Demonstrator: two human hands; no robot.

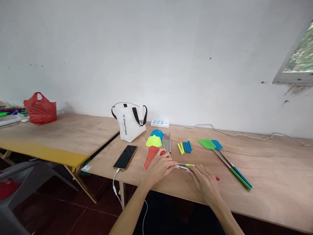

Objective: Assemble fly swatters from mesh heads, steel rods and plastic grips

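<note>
My left hand (160, 166) is closed around the metal rod just behind the red perforated fly swatter head (150, 157). Closed over the other end of that swatter, my right hand (204, 181) lets a red handle tip (217, 178) show past its far side. Between the hands run two thin metal rods; a yellow grip (190, 165) on one reaches my right fingertips. Whether my right hand also holds this yellow grip is hidden. Beyond my left hand lie a yellow swatter head (154, 141), blue swatter heads (157, 133) and several metal rods (167, 143).
Yellow grips (181, 148) and blue grips (187, 147) lie mid-table. Green (220, 160) and blue (234, 168) fly swatters rest at right. Left are a phone (125, 157) with cable and a white bag (129, 122). A power strip (159, 123) sits by the wall.
</note>
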